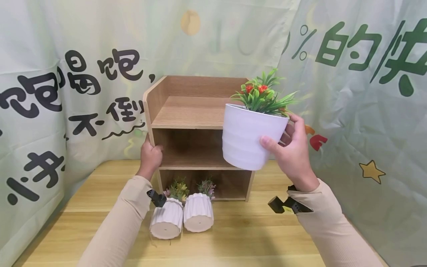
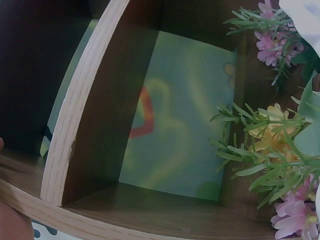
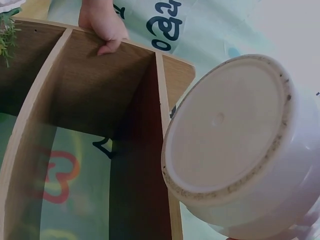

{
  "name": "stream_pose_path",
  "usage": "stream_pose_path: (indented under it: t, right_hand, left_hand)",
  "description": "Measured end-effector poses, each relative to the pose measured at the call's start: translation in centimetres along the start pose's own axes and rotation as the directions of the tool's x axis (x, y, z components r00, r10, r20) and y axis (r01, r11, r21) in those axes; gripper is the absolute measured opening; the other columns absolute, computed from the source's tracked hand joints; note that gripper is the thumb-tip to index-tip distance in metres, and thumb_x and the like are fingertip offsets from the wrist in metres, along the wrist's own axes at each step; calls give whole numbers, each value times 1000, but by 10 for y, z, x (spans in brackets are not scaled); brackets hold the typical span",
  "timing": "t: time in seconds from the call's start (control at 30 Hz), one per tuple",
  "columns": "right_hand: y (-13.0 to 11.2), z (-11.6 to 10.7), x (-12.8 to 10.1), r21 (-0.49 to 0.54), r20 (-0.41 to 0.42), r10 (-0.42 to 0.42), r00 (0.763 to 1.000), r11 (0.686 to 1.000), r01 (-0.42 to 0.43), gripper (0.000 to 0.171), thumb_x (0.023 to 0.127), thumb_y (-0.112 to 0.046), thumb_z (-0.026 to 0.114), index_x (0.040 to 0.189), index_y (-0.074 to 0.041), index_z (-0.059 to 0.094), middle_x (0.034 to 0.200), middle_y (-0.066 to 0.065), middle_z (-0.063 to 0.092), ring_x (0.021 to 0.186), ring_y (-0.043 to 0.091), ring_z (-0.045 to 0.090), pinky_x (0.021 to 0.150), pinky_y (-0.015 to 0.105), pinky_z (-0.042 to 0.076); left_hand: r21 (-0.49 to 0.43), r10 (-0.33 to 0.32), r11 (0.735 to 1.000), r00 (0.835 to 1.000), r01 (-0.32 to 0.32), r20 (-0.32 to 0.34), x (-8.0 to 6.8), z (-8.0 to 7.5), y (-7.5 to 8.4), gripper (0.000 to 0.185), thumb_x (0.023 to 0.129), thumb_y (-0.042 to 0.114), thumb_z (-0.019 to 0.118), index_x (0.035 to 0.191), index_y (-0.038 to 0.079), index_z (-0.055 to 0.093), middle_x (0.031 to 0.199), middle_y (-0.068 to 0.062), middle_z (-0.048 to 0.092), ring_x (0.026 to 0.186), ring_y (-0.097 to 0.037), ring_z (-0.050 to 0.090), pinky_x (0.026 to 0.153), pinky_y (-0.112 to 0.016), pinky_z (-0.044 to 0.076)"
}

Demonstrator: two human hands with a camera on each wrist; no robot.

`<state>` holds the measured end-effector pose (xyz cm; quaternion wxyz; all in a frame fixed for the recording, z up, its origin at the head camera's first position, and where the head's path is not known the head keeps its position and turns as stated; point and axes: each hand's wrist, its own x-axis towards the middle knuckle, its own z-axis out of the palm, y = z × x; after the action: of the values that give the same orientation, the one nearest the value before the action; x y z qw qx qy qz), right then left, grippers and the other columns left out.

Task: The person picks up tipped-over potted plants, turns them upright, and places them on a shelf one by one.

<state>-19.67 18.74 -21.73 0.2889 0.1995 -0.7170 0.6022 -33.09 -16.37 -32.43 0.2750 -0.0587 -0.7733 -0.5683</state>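
Note:
My right hand (image 1: 297, 159) holds a white flowerpot (image 1: 250, 137) by its right side, thumb on the front and fingers behind. Green leaves and red flowers (image 1: 263, 92) fill the pot, which hangs in the air before the right part of a wooden shelf unit (image 1: 193, 111). The right wrist view shows the pot's round underside (image 3: 220, 130). With my left hand (image 1: 151, 156) I grip the unit's left side panel at the middle compartment, the thumb on the inner face. In the left wrist view only a sliver of that hand shows, at the lower left edge.
Two small white fluted pots (image 1: 198, 213) with artificial flowers lie on their sides on the wooden table (image 1: 240, 237), bases toward me, before the bottom compartment. Printed cloth (image 1: 213, 40) hangs behind and at both sides.

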Motion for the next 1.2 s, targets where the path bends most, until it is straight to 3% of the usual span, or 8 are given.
stream_pose_path:
  t: [0.33,0.67,0.93,1.2]
  right_hand:
    - [-5,2,9,-17,-26,26,999,999,-27,69,82,-11,71,138,-12,31,123,15,52,105,27,59,78,23,54]
    - [-5,5,19,-90,-63,19,998,996,-25,73,81,-18,74,140,-13,31,122,12,54,97,24,62,81,27,54]
    - [-4,10,28,-43,-87,-1,996,999,-3,76,78,-16,78,138,-14,32,123,12,55,97,26,62,81,28,54]
    - [-3,14,34,-73,-105,0,995,997,-7,80,77,-20,80,140,-16,31,126,10,54,97,25,62,81,31,54]
  left_hand:
    - [0,-2,1000,1000,2,2,-1,2,1,63,79,0,45,142,0,39,128,-29,53,119,-40,49,104,-50,35]
    - [-4,4,1000,1000,-4,-3,-1,2,1,63,79,-1,45,142,0,40,127,-30,53,119,-40,49,104,-50,35]
    - [9,6,1000,1000,-6,-21,-1,1,3,64,77,0,46,141,0,41,124,-30,56,117,-40,50,102,-50,36]
    - [13,5,1000,1000,-5,-18,-2,-1,3,66,77,0,47,142,0,40,125,-31,54,118,-41,50,103,-50,36]
